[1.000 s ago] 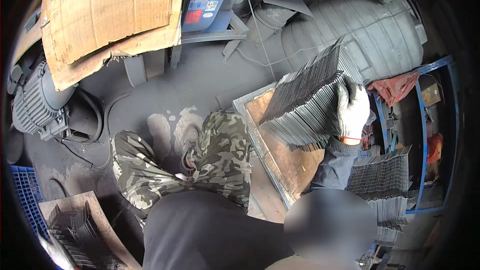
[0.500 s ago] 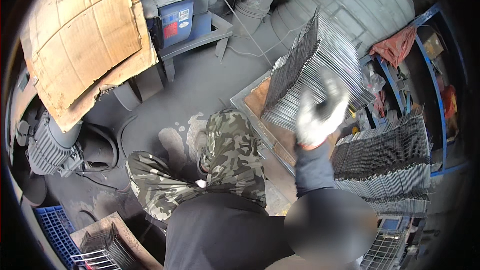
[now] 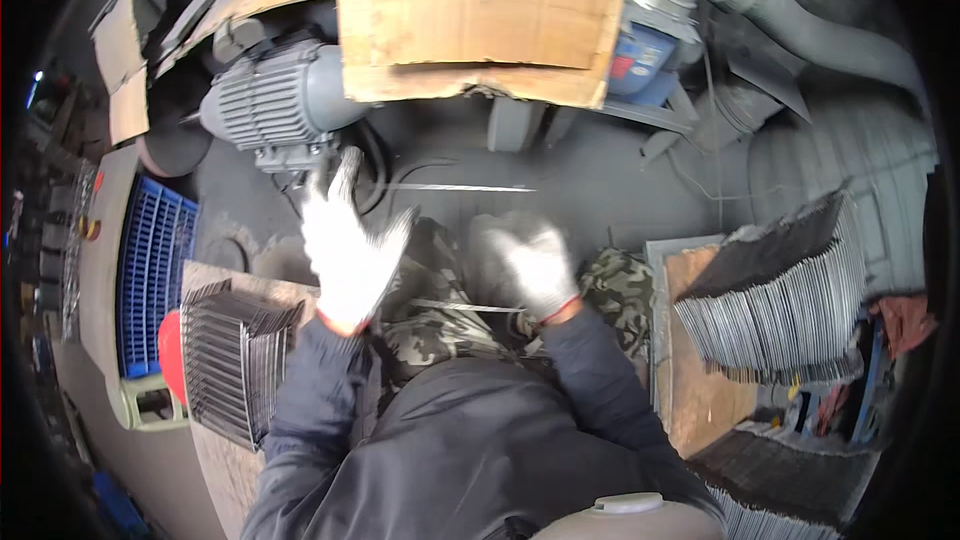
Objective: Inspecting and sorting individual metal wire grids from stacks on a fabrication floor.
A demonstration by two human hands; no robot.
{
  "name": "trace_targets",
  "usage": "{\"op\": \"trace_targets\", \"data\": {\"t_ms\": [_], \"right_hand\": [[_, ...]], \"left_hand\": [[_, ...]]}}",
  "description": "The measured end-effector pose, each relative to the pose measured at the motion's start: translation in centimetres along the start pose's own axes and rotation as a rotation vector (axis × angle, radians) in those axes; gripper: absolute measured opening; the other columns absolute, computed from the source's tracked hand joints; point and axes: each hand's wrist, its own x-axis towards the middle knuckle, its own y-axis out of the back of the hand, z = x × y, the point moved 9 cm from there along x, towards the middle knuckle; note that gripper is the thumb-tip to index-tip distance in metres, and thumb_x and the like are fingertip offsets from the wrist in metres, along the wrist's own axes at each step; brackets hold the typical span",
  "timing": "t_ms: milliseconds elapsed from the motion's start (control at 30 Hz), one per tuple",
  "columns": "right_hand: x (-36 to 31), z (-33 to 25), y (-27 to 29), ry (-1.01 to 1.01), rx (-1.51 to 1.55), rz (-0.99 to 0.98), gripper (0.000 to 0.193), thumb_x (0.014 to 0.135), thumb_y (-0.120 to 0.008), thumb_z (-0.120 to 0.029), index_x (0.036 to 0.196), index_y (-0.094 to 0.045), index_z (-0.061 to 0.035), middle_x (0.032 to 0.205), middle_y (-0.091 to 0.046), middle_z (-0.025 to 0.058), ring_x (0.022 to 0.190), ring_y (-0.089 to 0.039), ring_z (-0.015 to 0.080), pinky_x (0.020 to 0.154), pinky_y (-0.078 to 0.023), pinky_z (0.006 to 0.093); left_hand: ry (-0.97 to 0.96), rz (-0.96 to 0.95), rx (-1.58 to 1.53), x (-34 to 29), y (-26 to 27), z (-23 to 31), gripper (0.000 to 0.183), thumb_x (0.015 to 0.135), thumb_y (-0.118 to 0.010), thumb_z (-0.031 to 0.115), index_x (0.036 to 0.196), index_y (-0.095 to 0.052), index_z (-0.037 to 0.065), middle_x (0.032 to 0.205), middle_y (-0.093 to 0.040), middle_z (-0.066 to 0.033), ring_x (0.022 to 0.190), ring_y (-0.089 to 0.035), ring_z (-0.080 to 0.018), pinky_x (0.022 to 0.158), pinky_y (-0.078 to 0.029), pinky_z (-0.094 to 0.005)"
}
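Note:
My left hand (image 3: 350, 250), in a white work glove, is raised over my left knee with its fingers spread. In front of my lap, my right hand (image 3: 538, 265), in a matching glove, is smeared by motion and looks closed on the right end of a thin metal frame (image 3: 465, 308). Two bright, narrow edges of this frame reach left toward my left hand; its middle is too blurred to make out. A large stack of thin metal frames (image 3: 775, 310) stands at the right on a wooden board (image 3: 700, 415). To the left, a smaller group of dark frames (image 3: 225, 370) stands on another board (image 3: 225, 480).
A grey motor (image 3: 265, 100) lies ahead on the left, next to a hanging cardboard sheet (image 3: 480, 10). A blue plastic crate (image 3: 155, 275) and a red round object (image 3: 172, 355) are at the far left. More stacked frames (image 3: 790, 470) stand at lower right.
The view has swung left. My right hand has come from the right-hand stack to the front of my lap, with a thin metal frame. My left hand has come into view.

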Motion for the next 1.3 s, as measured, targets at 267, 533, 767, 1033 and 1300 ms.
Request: {"op": "trace_targets", "data": {"t_ms": [267, 533, 767, 1033, 1300], "right_hand": [[2.4, 6.6, 17.2, -0.122, -0.138, 0.396, 0.019, 0.094, -0.083, -0.015, 0.105, -0.078, -0.0004, 0.102, -0.078, 0.0061, 0.089, -0.070, 0.0154, 0.082, -0.055, 0.0329], [6.4, 9.6, 16.0, -0.254, -0.001, 0.497, 0.036, 0.100, -0.079, -0.018, 0.125, -0.070, 0.0060, 0.116, -0.077, 0.0121, 0.094, -0.071, 0.0200, 0.082, -0.058, 0.0350], [6.7, 8.1, 16.9, -0.134, -0.216, 0.484, 0.037, 0.097, -0.082, -0.015, 0.127, -0.070, 0.0021, 0.115, -0.076, 0.0092, 0.092, -0.070, 0.0161, 0.084, -0.057, 0.0325], [7.0, 6.9, 12.8, -0.155, -0.061, 0.446, 0.023, 0.093, -0.083, -0.016, 0.102, -0.077, 0.0043, 0.089, -0.075, 0.0067, 0.071, -0.066, 0.0137, 0.064, -0.053, 0.0310], [6.1, 6.1, 13.7, -0.181, 0.075, 0.453, 0.025, 0.097, -0.077, -0.007, 0.119, -0.074, 0.0025, 0.105, -0.078, 0.0085, 0.085, -0.072, 0.0170, 0.077, -0.057, 0.0319]], "left_hand": [[0.722, -0.572, -1.017, -6.4, -22.8, -2.9, 0.070, 0.093, -0.080, 0.038, 0.140, -0.060, -0.010, 0.126, -0.073, -0.0207, 0.111, -0.070, -0.0283, 0.102, -0.055, -0.0396], [0.780, -0.626, -1.055, -5.2, -22.0, -3.7, 0.054, 0.094, -0.079, 0.033, 0.128, -0.065, -0.006, 0.114, -0.076, -0.0237, 0.109, -0.073, -0.0308, 0.095, -0.057, -0.0412], [0.819, -0.594, -1.338, -6.2, -24.0, -3.1, 0.034, 0.103, -0.069, 0.015, 0.131, -0.062, -0.002, 0.117, -0.074, -0.0137, 0.098, -0.070, -0.0172, 0.087, -0.060, -0.0357], [0.804, -0.599, -0.867, -9.8, -26.9, -7.6, 0.029, 0.105, -0.070, 0.019, 0.122, -0.061, -0.003, 0.093, -0.073, -0.0127, 0.073, -0.071, -0.0182, 0.064, -0.058, -0.0323], [0.805, -0.619, -0.917, -7.5, -25.6, -5.1, 0.045, 0.101, -0.075, 0.026, 0.125, -0.062, -0.009, 0.094, -0.075, -0.0133, 0.080, -0.072, -0.0189, 0.072, -0.057, -0.0340]]}}
